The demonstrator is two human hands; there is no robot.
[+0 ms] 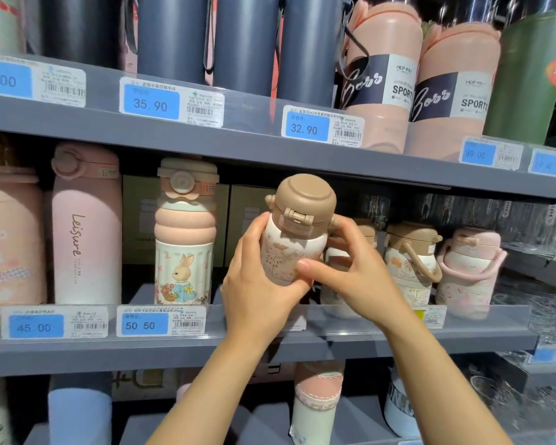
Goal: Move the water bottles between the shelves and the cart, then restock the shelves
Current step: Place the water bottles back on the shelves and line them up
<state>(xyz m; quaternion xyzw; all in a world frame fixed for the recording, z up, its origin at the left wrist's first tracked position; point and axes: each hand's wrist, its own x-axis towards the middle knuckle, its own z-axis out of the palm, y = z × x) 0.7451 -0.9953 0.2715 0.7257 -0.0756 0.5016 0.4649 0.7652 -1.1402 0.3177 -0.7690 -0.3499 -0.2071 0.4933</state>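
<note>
Both hands hold one small bottle with a brown lid and a white and tan leafy body (294,232), tipped with its top leaning toward us, in front of the grey middle shelf (270,345). The left hand (257,284) wraps around its left side and bottom. The right hand (350,268) curls its thumb and fingers around the right side. Just behind it stands what looks like another bottle of the same kind, mostly hidden. A tall bunny-picture bottle (184,232) stands to the left.
</note>
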